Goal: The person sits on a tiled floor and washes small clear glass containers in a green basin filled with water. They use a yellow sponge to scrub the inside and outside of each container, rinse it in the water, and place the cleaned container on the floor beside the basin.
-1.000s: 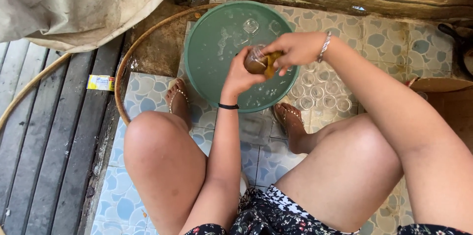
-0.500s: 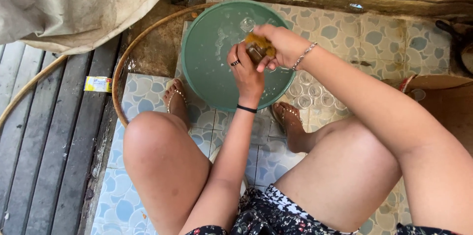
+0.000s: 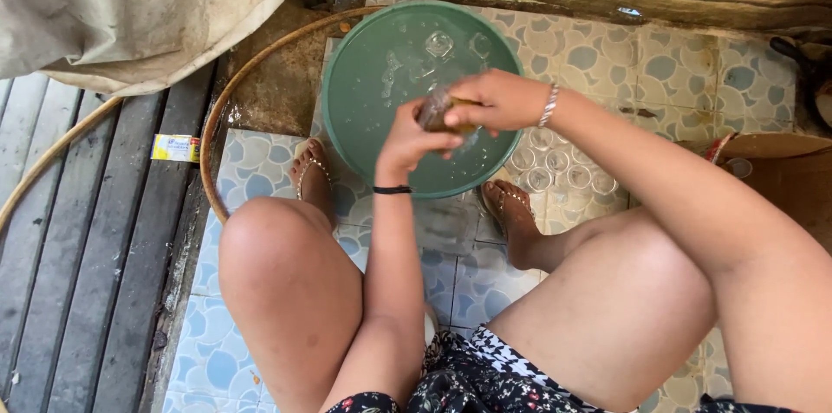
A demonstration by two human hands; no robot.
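Passing, well to the left of the grip, a small yellow box [image 3: 175,148] lying on dark planks, and nearer in, a thin wooden hoop [image 3: 227,101] curving round the washing spot.

Squatting over a green basin [image 3: 364,92] sitting directly beneath the grip, holding soapy water and at least two clear glasses [image 3: 439,43] lying just beyond the hands.

Gripping a small glass [image 3: 436,110] with the left hand [image 3: 407,140], fingers curled shut around it from the near side, keeping it raised above the water.

Pressing in from the right side of the grip with the right hand [image 3: 498,101], fingers closed on what looks like a yellowish pad [image 3: 458,110] held touching the glass; too blurred to tell whether working the rim or the inside.

Standing just right of and below the grip, on the tiled floor, a cluster of glasses [image 3: 555,166] set close together beside the basin.

Judging progress as partway: one glass being scrubbed in hand, a few waiting in the water, and the floor cluster possibly done or possibly waiting, not telling which from here.
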